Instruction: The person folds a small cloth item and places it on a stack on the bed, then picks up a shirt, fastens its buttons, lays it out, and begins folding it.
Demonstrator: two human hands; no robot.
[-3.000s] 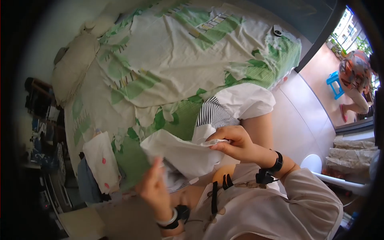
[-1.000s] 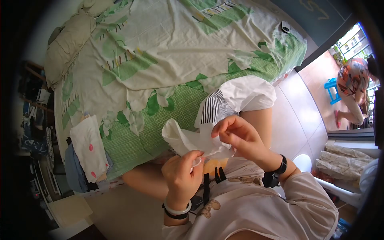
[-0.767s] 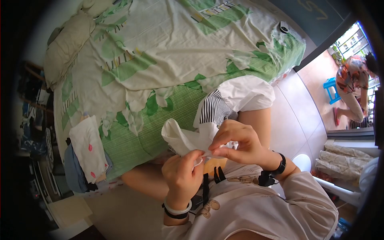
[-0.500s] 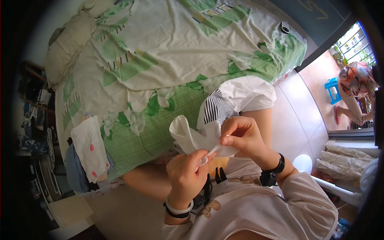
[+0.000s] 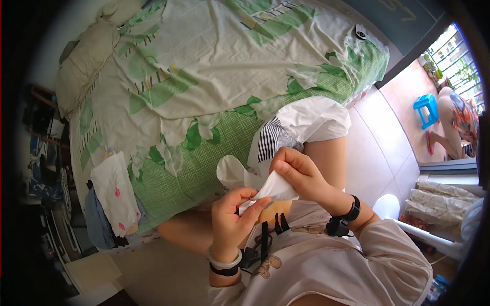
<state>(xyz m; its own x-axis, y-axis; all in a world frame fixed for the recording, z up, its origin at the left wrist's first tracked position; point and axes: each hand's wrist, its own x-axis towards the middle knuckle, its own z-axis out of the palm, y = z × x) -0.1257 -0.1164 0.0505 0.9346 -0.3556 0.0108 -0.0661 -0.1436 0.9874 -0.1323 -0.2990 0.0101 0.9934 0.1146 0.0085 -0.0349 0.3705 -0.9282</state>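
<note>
A white garment (image 5: 316, 120) with a black-and-white striped panel lies across my lap and knee, bunched toward my hands. My left hand (image 5: 236, 217) is closed, its thumb and fingers pinching one edge of the white cloth. Higher and to the right, my right hand (image 5: 302, 176) grips another part of it with the thumb on top. Between the two hands the fabric is pulled into a short, folded strip. A loop of the cloth stands up just beyond my left hand.
A bed (image 5: 214, 51) with a green-and-white leaf-patterned sheet fills the space ahead. Folded clothes (image 5: 115, 188) hang over its near-left edge. A small remote-like object (image 5: 361, 32) lies on its far right. Beyond the doorway, a person (image 5: 459, 117) bends near a blue stool (image 5: 425, 109).
The cloth between my hands now lies flatter and wider. My right hand has shifted slightly left, its thumb now pointing up. Beyond the doorway, the other person has changed posture.
</note>
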